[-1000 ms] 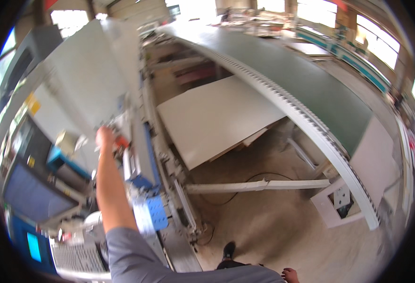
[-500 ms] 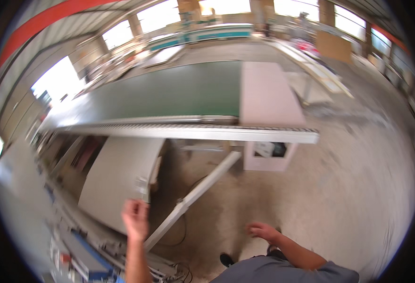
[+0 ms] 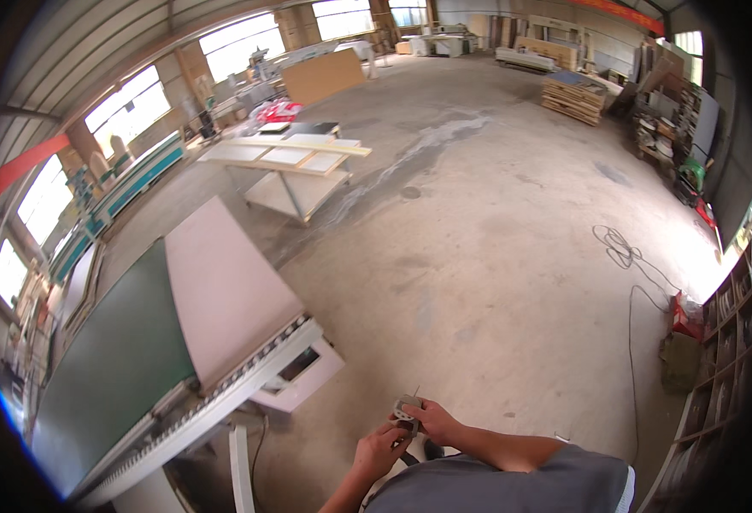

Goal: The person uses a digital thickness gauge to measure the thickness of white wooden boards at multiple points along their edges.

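a small pale part (image 3: pixel 406 409) with holes sits in front of the person's body, over the floor (image 3: pixel 496 299). the right hand (image 3: pixel 434 422) has its fingers bent closed on the part's upper side; the left hand (image 3: pixel 382 450) has its fingers curled in at the lower side, though whether they grip cannot be told. both hands probably meet there to steady it in easy view. leftward, a pink board (image 3: pixel 226 286) lies flat beside a green tabletop (image 3: pixel 115 338), apparently for support. no brand, label or writing is legible.
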### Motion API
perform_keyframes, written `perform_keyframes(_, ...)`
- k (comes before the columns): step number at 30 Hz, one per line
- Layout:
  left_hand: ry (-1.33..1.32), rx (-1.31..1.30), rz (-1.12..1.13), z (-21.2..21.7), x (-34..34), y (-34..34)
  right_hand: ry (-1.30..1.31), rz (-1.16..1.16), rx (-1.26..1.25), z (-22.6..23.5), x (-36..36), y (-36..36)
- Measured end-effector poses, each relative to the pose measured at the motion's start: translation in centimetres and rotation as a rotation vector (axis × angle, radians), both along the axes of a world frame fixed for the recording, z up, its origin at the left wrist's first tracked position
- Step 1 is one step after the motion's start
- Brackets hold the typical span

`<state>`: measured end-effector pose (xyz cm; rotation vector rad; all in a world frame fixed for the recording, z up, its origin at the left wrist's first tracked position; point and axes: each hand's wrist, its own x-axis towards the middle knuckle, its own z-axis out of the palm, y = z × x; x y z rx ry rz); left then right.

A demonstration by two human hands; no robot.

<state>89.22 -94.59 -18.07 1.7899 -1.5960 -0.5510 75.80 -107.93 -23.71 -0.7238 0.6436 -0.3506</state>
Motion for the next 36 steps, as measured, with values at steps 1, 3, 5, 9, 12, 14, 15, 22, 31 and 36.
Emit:
perform_keyframes(1, 0.052, 0.112, -0.037, -0.1, 0.3, -2.6, 0.032, -0.047, -0.011, 0.0, -0.5, -2.3)
perform_keyframes(3, 0.256, 0.112, 0.033, -0.8, 1.5, -7.6, 0.084, -0.118, -0.042, 1.1, -0.9, -7.5)
perform_keyframes(5, 0.371, 0.13, 0.072, -2.1, 3.7, -11.6, 0.089, -0.163, -0.032, 0.9, -0.6, -12.9)
perform_keyframes(9, 0.134, -0.102, 0.046, -6.6, 8.8, -19.6, 0.122, -0.233, -0.08, -2.0, 0.1, -24.1)
perform_keyframes(12, 0.52, 0.102, 0.246, -8.8, 12.5, -26.0, 0.22, -0.247, -0.163, -2.8, 1.7, -32.4)
perform_keyframes(14, 0.63, 0.062, 0.267, -10.5, 15.8, -31.4, 0.388, -0.22, -0.266, -3.9, 3.0, -37.9)
perform_keyframes(15, 0.694, 0.055, 0.251, -11.1, 17.7, -34.8, 0.478, -0.206, -0.308, -4.8, 2.8, -40.7)
perform_keyframes(22, 0.674, 0.178, -0.03, -6.0, 27.3, -63.3, 1.049, -0.306, -0.292, -18.5, -6.7, -49.8)
perform_keyframes(31, 0.682, 0.1, -0.073, -7.5, 33.3, -95.0, 1.211, -0.076, 0.063, -24.0, -5.4, -64.4)
perform_keyframes(36, 0.8, 0.054, 0.108, -17.7, 35.1, -107.5, 1.15, 0.011, -0.025, -24.3, -2.6, -84.4)
